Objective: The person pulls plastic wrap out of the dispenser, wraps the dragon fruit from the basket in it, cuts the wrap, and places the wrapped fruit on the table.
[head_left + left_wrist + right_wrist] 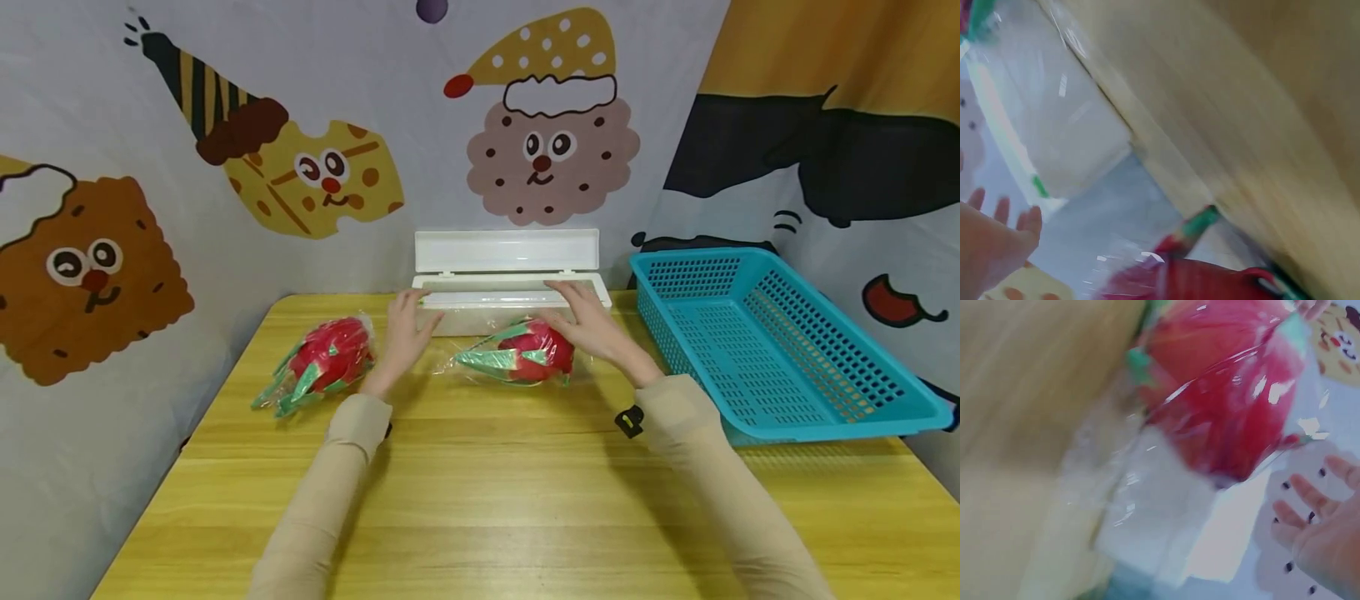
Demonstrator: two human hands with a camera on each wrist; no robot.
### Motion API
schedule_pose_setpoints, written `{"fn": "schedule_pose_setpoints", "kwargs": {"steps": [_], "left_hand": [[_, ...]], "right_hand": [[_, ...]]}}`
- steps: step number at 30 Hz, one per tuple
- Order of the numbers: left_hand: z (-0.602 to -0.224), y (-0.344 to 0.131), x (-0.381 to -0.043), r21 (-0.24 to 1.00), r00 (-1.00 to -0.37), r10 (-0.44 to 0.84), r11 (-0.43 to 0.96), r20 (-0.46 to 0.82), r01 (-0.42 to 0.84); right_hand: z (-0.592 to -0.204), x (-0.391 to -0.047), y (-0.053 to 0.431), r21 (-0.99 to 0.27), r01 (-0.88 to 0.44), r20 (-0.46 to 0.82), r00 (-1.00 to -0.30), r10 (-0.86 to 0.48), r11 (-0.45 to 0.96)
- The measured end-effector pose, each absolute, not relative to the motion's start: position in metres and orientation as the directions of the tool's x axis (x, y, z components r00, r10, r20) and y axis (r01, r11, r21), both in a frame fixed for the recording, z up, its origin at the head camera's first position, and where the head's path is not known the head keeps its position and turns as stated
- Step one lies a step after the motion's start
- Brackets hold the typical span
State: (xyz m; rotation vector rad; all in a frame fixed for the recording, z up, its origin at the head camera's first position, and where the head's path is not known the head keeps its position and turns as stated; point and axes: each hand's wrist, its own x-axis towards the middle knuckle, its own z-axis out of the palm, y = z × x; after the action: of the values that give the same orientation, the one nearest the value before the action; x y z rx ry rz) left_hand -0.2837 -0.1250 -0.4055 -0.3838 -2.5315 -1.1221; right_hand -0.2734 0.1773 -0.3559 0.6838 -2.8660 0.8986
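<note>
At the back of the table stands a long white cling film dispenser point(465, 321), its lid point(506, 250) raised. My left hand point(408, 333) is by the dispenser's left end, fingers spread; the left wrist view also shows this hand point(994, 247) with nothing in its grasp. Near the right end is my right hand point(588, 325), fingers extended over a film-wrapped dragon fruit point(536, 350) in front of the box. That hand point(1325, 522) appears apart from the wrapped dragon fruit point(1222, 394) in the right wrist view. Left of my left hand lies another wrapped dragon fruit point(333, 354).
A turquoise perforated plastic basket point(667, 333) occupies the right side of the table. Behind everything hangs a pale cloth point(427, 133) printed with cartoon biscuits. The wooden tabletop point(495, 500) extends toward me between my forearms.
</note>
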Motion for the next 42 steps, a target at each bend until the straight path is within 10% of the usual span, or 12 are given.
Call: {"fn": "schedule_pose_setpoints", "kwargs": {"steps": [16,42], "left_hand": [[-0.425,-0.155,-0.311,0.735,-0.996,0.062,0.673,0.06,0.087],[-0.424,-0.146,-0.321,0.727,-0.983,-0.123,0.686,0.137,0.015]], "right_hand": [[-0.344,-0.287,0.065,-0.27,-0.549,0.132,-0.835,-0.534,0.791],[-0.383,-0.305,-0.018,0.14,-0.49,-0.038,-0.871,-0.489,0.861]]}}
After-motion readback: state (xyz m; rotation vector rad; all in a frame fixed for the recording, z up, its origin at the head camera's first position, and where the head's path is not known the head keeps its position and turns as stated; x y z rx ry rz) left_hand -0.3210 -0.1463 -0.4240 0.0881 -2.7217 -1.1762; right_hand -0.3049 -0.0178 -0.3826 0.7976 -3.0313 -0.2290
